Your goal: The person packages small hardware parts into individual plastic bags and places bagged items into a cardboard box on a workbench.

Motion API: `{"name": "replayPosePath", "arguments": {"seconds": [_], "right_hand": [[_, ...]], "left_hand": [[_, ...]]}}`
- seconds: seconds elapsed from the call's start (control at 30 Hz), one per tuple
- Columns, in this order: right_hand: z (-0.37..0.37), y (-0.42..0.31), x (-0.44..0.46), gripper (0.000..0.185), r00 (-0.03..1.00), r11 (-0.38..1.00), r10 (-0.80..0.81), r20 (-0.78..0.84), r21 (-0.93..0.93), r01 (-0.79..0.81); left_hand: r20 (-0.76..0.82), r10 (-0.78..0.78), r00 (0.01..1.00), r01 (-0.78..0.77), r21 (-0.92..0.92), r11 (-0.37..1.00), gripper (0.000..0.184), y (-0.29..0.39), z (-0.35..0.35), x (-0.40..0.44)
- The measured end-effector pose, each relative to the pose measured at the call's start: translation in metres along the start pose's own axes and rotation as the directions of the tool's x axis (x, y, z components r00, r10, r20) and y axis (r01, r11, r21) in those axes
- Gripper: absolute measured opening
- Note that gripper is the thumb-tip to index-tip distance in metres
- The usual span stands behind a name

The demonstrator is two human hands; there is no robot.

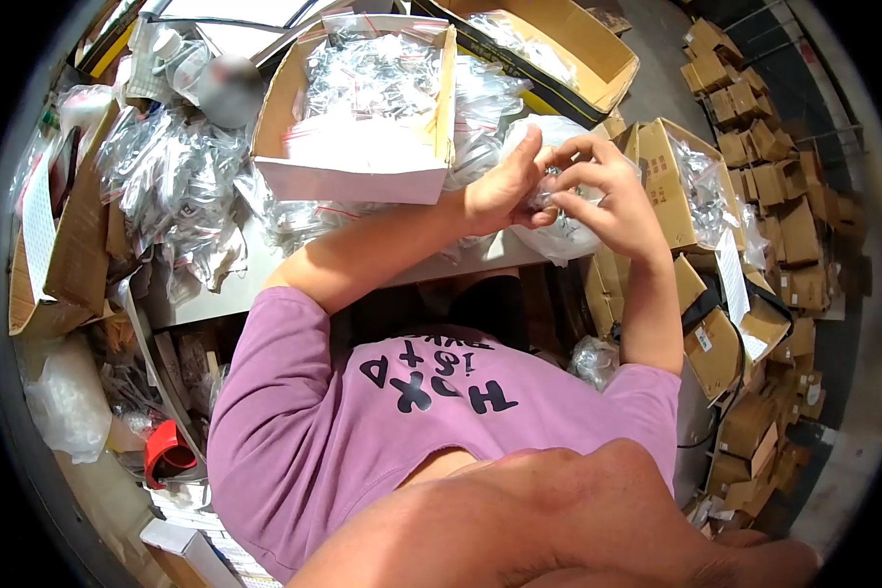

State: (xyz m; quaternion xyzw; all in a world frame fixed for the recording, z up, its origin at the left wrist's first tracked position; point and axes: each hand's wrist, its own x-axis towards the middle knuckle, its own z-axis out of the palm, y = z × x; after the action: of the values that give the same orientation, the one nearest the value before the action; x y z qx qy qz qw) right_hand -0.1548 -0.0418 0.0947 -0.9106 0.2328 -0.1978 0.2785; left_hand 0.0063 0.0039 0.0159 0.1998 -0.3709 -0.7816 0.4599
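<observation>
My two hands meet over the table's right part, above a white, see-through plastic bag [566, 240]. Between them is a small clear plastic bag [542, 195] with shiny glints; its contents are too small to tell. My left hand [500, 191] is closed round its lower side, thumb raised. From the right, my right hand [603, 191] pinches at it with bent fingers. Just left of my hands, a cardboard box [353, 181] holds many small zip bags [372, 78] with shiny pieces.
Heaped clear zip bags [181, 167] cover the table's left side. A yellow-black tray [598, 73] stands behind. At right is an open carton [671, 186] of bagged parts, with stacked small cartons [779, 196] on the floor beyond. A red roll-shaped object [170, 453] lies lower left.
</observation>
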Motion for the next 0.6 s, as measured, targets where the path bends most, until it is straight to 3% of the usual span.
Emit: {"name": "replayPosePath", "arguments": {"seconds": [0.03,0.07,0.17,0.2,0.3,0.5,0.6], "right_hand": [[-0.001,0.002,0.0,0.013,0.999,0.999,0.038,-0.036,0.034,-0.037],[-0.004,-0.001,-0.002,0.013,0.98,0.963,0.193,-0.051,0.202,-0.179],[-0.009,0.008,-0.005,0.015,0.939,0.781,0.344,0.009,0.553,-0.291],[-0.008,0.009,-0.006,0.017,0.934,0.792,0.356,-0.028,0.539,-0.286],[-0.014,0.017,-0.01,0.016,0.913,0.82,0.407,-0.018,0.447,-0.357],[-0.013,0.024,-0.011,0.016,0.887,0.793,0.455,-0.082,0.491,-0.361],[-0.014,0.023,-0.012,0.015,0.886,0.771,0.463,-0.041,0.512,-0.379]], "left_hand": [[-0.05,-0.007,0.999,0.007,0.015,1.0,0.082,0.003,0.006,-0.002],[0.084,0.043,0.996,-0.045,0.018,0.999,0.06,-0.011,-0.014,0.004],[0.002,0.179,0.984,-0.178,0.068,0.982,0.037,-0.013,-0.009,0.006],[0.001,0.251,0.968,-0.248,0.154,0.956,0.025,-0.013,-0.011,0.009],[-0.038,0.294,0.955,-0.28,0.211,0.937,0.027,-0.013,-0.011,0.008],[0.008,0.256,0.967,-0.253,0.185,0.95,0.031,-0.013,-0.013,0.007],[-0.103,0.279,0.955,-0.246,0.253,0.936,0.026,-0.011,-0.008,0.005]]}}
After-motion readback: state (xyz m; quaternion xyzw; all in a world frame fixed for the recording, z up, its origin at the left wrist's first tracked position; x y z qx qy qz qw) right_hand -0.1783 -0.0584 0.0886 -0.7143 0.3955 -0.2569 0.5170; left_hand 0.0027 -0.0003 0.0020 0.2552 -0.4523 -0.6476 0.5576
